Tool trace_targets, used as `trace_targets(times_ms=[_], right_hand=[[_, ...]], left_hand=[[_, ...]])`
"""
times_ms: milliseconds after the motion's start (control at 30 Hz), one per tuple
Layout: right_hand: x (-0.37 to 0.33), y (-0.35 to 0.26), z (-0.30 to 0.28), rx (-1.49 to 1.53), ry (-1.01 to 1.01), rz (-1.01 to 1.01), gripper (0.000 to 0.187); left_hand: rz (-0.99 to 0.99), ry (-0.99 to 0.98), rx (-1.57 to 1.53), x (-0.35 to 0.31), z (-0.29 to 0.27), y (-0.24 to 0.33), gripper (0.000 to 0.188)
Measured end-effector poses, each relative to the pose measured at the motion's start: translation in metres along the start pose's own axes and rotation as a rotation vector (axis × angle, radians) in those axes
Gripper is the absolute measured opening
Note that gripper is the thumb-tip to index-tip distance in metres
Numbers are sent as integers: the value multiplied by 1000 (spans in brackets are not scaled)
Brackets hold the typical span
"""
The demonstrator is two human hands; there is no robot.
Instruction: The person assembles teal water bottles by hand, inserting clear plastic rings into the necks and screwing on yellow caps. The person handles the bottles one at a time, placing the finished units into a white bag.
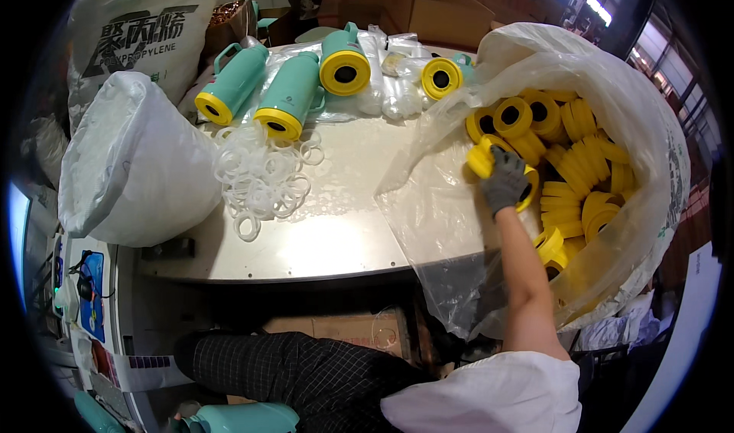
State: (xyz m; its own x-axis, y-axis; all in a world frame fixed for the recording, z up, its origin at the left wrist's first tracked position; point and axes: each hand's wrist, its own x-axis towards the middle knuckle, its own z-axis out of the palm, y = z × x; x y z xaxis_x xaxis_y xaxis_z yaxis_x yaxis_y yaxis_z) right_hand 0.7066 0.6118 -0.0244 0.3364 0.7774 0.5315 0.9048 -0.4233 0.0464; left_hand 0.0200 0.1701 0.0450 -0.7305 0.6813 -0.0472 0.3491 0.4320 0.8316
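Observation:
My right hand (505,178), in a grey glove, reaches into a large clear plastic bag (428,181) on the right of the table. Its fingers are closed on a yellow ring-shaped base (480,159) at the near side of the pile. Many more yellow bases (585,165) with black centres fill the bag. At the lower left edge my left hand (183,424), also gloved and mostly cut off, grips the end of a teal jug (245,418) lying beside my leg. The rest of that jug is out of view.
Teal jugs (294,85) with yellow bases lie at the table's back. White plastic rings (260,173) are heaped left of centre, beside a white sack (145,165). Cardboard boxes (436,12) stand behind the table (344,242). A blue tray (92,295) is at the far left.

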Motion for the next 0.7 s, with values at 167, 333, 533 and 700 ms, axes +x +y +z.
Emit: trace_targets(times_ms=[167,333,533,700], right_hand=[[-75,-56,-40,134,-28,-189,67],[-46,-61,-82,434,-317,-48,69],[75,125,-65,27,230,292,87],[89,198,-74,-463,45,426,106]], left_hand=[[2,-113,25,14,-1,12,48],[-18,-169,32,11,12,41,49],[54,-169,62,28,17,16,50],[452,-99,341,41,12,-17,50]])
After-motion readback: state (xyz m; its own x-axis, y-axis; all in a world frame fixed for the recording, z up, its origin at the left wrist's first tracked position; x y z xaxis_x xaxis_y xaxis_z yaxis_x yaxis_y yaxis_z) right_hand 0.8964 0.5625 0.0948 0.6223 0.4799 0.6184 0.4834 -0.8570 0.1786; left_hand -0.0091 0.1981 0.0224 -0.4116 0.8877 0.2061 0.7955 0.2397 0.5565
